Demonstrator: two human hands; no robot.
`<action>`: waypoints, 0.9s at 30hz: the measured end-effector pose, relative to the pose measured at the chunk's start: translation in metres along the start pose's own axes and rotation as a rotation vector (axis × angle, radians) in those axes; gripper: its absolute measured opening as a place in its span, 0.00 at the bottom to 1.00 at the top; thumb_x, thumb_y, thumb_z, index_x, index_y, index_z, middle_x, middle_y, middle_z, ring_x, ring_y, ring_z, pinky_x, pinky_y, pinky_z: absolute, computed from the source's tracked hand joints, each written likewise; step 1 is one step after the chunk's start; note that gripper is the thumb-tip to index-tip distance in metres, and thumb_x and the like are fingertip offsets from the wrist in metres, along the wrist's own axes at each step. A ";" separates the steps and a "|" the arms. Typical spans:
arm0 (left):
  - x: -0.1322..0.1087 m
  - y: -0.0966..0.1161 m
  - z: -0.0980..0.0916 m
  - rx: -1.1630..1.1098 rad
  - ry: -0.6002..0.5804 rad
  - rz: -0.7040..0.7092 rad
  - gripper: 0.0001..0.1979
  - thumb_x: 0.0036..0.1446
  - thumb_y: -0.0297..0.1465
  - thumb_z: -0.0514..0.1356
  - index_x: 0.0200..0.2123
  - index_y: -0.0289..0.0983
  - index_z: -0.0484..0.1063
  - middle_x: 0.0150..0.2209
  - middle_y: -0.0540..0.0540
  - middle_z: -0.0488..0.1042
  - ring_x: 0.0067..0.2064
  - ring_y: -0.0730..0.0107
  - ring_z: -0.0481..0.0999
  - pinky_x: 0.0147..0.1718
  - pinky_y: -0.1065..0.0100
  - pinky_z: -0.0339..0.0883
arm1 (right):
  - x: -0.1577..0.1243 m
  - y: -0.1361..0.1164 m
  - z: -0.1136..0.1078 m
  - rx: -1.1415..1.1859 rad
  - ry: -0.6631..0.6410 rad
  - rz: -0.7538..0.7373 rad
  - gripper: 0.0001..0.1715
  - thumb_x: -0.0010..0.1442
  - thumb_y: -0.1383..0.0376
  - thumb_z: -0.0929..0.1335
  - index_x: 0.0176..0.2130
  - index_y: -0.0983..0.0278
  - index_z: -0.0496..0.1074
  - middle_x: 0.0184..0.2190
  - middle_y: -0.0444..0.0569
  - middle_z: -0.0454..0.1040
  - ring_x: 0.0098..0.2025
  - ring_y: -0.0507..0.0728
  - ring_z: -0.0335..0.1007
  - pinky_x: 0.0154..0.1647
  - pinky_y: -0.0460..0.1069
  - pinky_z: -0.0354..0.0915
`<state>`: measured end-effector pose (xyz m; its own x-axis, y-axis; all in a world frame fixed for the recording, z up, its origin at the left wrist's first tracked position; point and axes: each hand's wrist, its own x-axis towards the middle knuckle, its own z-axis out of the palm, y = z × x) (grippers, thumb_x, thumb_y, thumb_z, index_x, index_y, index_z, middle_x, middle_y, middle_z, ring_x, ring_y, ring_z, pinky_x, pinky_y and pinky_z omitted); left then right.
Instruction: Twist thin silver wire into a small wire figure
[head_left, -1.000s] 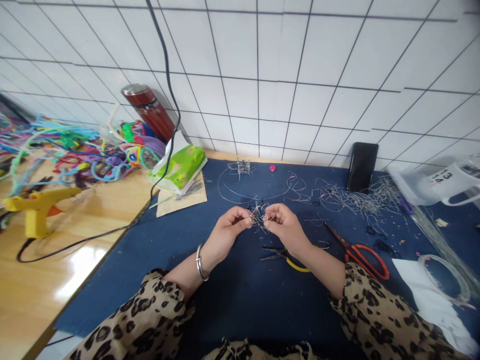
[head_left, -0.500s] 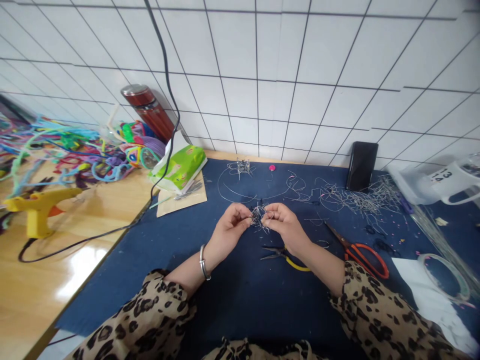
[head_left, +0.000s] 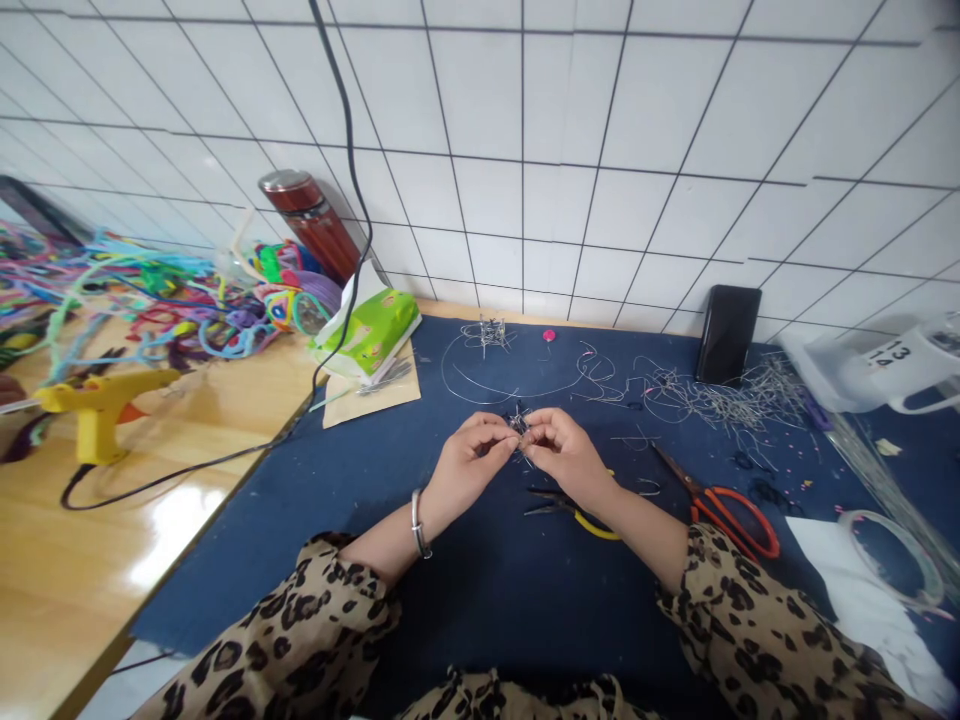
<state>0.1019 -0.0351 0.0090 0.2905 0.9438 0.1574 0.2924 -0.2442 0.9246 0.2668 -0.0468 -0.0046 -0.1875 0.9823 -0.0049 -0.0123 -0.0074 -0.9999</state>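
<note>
Between my fingertips is a small tangled piece of wire work, silver and dark, with ends sticking out. My left hand pinches it from the left, thumb and forefinger pressed together. My right hand grips it from the other side, fingers curled. The fingers cover much of the piece. Below my right hand lie yellow-handled pliers, partly hidden by the wrist. Orange-handled scissors rest to the right of my forearm.
A similar wire piece and a pink disc lie at the back. Loose wire is heaped near a black phone. Leftward are a tissue pack, a yellow glue gun, a red flask and colourful pipe cleaners.
My left fingers have moved right and closer to my right ones, covering more of the wire piece. The view has shifted slightly left. Part of another person's hand appears at the left edge.
</note>
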 end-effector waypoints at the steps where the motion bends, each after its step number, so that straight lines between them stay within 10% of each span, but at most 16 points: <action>1: 0.000 0.000 0.000 0.003 0.002 -0.001 0.06 0.54 0.31 0.58 0.31 0.38 0.76 0.36 0.46 0.70 0.36 0.69 0.69 0.34 0.68 0.62 | 0.000 0.000 0.000 -0.015 0.001 -0.005 0.17 0.51 0.68 0.66 0.43 0.62 0.62 0.30 0.42 0.69 0.31 0.50 0.66 0.36 0.47 0.62; 27: -0.003 -0.003 0.006 -0.096 0.038 -0.077 0.07 0.54 0.30 0.57 0.26 0.36 0.73 0.35 0.46 0.72 0.38 0.68 0.70 0.39 0.67 0.63 | -0.009 0.000 0.009 -0.431 0.078 -0.198 0.22 0.52 0.69 0.65 0.48 0.60 0.63 0.30 0.43 0.70 0.34 0.53 0.68 0.42 0.51 0.64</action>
<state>0.1057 -0.0383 0.0039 0.2357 0.9671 0.0960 0.2237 -0.1501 0.9630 0.2594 -0.0575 -0.0047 -0.1487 0.9681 0.2017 0.3713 0.2437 -0.8960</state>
